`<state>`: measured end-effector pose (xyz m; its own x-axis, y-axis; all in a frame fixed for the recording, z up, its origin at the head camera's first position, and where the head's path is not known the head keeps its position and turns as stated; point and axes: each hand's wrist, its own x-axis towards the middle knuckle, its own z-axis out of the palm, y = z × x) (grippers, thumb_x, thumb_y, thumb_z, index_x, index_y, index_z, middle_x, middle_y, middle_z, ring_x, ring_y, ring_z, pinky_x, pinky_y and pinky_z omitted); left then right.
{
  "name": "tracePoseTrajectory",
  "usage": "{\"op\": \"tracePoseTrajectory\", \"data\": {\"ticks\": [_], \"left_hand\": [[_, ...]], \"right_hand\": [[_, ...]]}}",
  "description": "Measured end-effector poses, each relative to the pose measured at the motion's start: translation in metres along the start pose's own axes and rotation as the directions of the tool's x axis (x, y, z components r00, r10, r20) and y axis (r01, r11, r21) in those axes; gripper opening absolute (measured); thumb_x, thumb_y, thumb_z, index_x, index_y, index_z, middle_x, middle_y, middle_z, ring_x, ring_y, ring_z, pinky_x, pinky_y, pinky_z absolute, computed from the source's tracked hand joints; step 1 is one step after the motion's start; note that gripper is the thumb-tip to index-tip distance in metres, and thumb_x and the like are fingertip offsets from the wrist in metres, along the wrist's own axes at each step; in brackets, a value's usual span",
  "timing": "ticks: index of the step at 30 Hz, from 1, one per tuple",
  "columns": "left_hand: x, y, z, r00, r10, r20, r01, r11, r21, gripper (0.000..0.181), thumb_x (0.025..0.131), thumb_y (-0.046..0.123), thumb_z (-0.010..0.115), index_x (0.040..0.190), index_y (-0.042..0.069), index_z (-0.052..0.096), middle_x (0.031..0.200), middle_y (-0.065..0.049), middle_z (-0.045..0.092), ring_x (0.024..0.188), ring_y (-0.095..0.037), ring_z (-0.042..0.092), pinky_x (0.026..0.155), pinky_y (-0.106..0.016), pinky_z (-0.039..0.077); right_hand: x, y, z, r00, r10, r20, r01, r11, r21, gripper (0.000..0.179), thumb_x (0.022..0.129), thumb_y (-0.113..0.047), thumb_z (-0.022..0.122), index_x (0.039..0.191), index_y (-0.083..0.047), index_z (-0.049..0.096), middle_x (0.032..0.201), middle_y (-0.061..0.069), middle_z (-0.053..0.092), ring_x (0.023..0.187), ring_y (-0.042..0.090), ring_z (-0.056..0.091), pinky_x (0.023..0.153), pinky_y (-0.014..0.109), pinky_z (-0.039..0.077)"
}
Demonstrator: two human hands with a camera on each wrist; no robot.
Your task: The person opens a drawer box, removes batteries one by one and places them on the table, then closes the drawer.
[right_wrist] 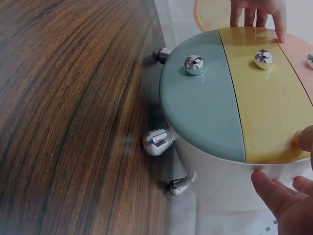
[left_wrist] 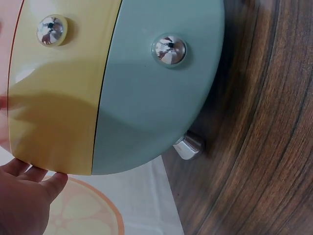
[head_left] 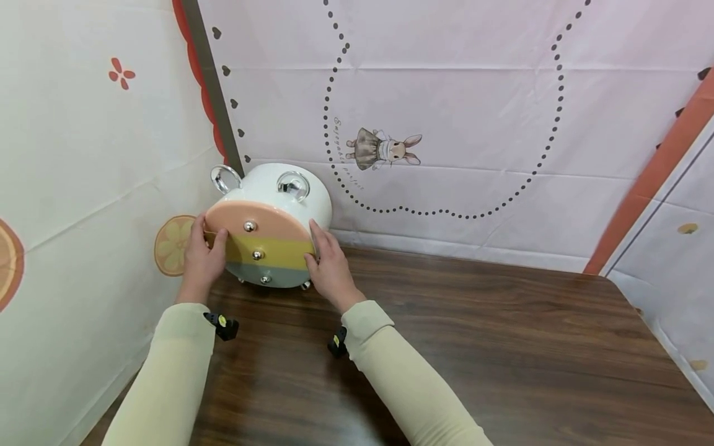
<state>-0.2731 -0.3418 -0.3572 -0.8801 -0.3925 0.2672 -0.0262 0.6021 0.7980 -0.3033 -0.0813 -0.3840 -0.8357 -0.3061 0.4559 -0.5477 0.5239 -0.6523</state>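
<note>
A round storage box point(head_left: 304, 186) shaped like an alarm clock stands in the back left corner on short silver feet. Its white body carries two silver rings on top. Across the front run pink, yellow and blue-green drawer panels, each with a silver knob, and all look closed. My left hand point(head_left: 204, 254) holds the box's left side, thumb at the front edge beside the yellow panel point(left_wrist: 54, 112). On the right side, my right hand point(head_left: 333, 266) grips the rim, its thumb on the yellow front and its fingers along the white side. The back of the box is hidden.
The box stands on a dark wood-grain table point(head_left: 474, 341). Close behind it hangs a pale printed cloth point(head_left: 457, 111) with a rabbit figure, and another printed cloth point(head_left: 83, 186) borders the left side. A black wrist camera point(head_left: 223, 326) sits at the left cuff.
</note>
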Motion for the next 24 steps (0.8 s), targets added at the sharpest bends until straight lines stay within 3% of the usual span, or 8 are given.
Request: {"op": "tracePoseTrajectory", "data": {"ticks": [5, 13, 24], "left_hand": [[-0.002, 0.000, 0.006, 1.000, 0.007, -0.011, -0.007, 0.999, -0.031, 0.071, 0.097, 0.056, 0.036, 0.156, 0.030, 0.007, 0.161, -0.014, 0.018, 0.144, -0.039, 0.025, 0.111, -0.059, 0.027], [-0.007, 0.001, 0.017, 0.998, 0.062, -0.029, -0.064, 0.994, -0.085, 0.070, 0.097, 0.050, 0.043, 0.156, 0.027, 0.014, 0.158, -0.016, 0.024, 0.141, -0.041, 0.030, 0.109, -0.060, 0.031], [-0.016, 0.008, 0.037, 0.991, 0.127, -0.049, -0.129, 0.991, -0.042, 0.068, 0.096, 0.052, 0.043, 0.155, 0.028, 0.017, 0.152, -0.018, 0.033, 0.135, -0.040, 0.037, 0.103, -0.060, 0.037]], "right_hand": [[-0.003, 0.003, -0.005, 1.000, 0.004, -0.022, -0.004, 1.000, 0.003, 0.072, 0.096, -0.020, 0.059, 0.155, -0.034, 0.020, 0.147, 0.008, 0.042, 0.129, 0.028, 0.050, 0.103, 0.042, 0.045], [-0.008, 0.009, -0.015, 0.999, 0.010, -0.051, -0.010, 1.000, 0.002, 0.071, 0.096, -0.019, 0.058, 0.155, -0.033, 0.022, 0.148, 0.008, 0.043, 0.131, 0.027, 0.048, 0.105, 0.041, 0.043], [-0.021, 0.022, -0.034, 0.995, -0.013, -0.098, 0.012, 1.000, -0.015, 0.069, 0.095, -0.014, 0.057, 0.155, -0.030, 0.024, 0.147, 0.009, 0.045, 0.131, 0.026, 0.048, 0.105, 0.039, 0.043]]}}
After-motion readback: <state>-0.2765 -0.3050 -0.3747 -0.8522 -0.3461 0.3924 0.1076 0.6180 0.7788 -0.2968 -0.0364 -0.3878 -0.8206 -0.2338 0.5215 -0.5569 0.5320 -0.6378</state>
